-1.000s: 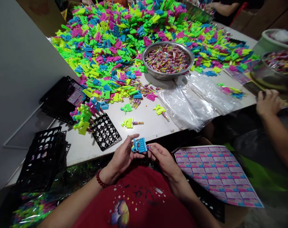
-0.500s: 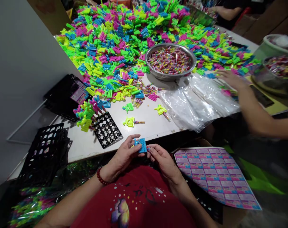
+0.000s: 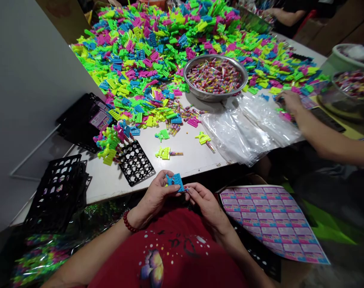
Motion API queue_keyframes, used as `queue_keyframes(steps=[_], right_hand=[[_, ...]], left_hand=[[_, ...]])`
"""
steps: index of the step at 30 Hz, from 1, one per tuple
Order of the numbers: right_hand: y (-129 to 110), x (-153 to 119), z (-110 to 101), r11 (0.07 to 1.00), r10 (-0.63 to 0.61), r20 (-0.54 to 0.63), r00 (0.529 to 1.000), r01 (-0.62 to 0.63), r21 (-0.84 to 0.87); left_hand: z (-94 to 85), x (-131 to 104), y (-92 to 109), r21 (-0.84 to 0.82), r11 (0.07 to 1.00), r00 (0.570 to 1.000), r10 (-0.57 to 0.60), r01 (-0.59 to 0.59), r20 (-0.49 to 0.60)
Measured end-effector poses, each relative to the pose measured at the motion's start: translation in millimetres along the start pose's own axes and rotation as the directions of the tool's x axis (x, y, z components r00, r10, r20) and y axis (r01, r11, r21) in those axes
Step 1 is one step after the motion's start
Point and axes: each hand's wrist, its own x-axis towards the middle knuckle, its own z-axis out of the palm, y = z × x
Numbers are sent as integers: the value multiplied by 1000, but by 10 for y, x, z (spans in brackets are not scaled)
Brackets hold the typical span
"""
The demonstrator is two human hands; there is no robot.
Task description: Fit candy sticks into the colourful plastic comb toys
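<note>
My left hand (image 3: pixel 158 192) pinches a blue plastic toy piece (image 3: pixel 176 182) with a ridged, slotted body, above my lap at the table's front edge. A bit of yellow shows under its fingers. At the toy's right end, my right hand (image 3: pixel 201 198) is closed on a small candy tube (image 3: pixel 186 189), mostly covered by the fingertips. On the table ahead lie a yellow toy with a candy tube (image 3: pixel 164 153) sticking out of it, another yellow toy (image 3: pixel 203 139) joined to a tube, and a green toy (image 3: pixel 162 135).
A black perforated rack (image 3: pixel 136 163) holds several finished toys at its left edge. Behind stand a metal bowl (image 3: pixel 191 89) of candy tubes and a large heap of toys (image 3: pixel 158 52). Clear plastic bags (image 3: pixel 247 128) lie right, near another person's hand (image 3: pixel 289 101). A printed label sheet (image 3: pixel 271 220) is below.
The blue toy has tilted and shifted slightly left in my hands. At the right, the other person's hand has drawn in lower, with its fingers now curled.
</note>
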Motion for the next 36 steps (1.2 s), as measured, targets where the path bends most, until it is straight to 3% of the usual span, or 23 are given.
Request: queue_keyframes(steps=[6,10,16,28,32,36], right_hand=[[-8,-6,-13,998,-16,-23,1000,14,-62],[-48,-3,-31,992,-47,-44,998,42,-116],[-134,-10,-31,982,-81,-31,996,74,-176],[-152,11,-79,910,-177,-2,984,163,-382],[-190,18,-81,824,-287,34,957,265,-501],[-217,21,-64,741,-336,69,939,309,-596]], left_hand=[[8,-19,14,41,996,996,77,-79,44],[-2,-2,12,41,972,967,226,-232,121],[-31,2,20,79,932,922,334,-354,194],[-76,3,22,178,881,875,373,-439,308],[-138,42,-35,235,789,797,457,-568,396],[-171,63,-59,322,631,696,532,-706,483]])
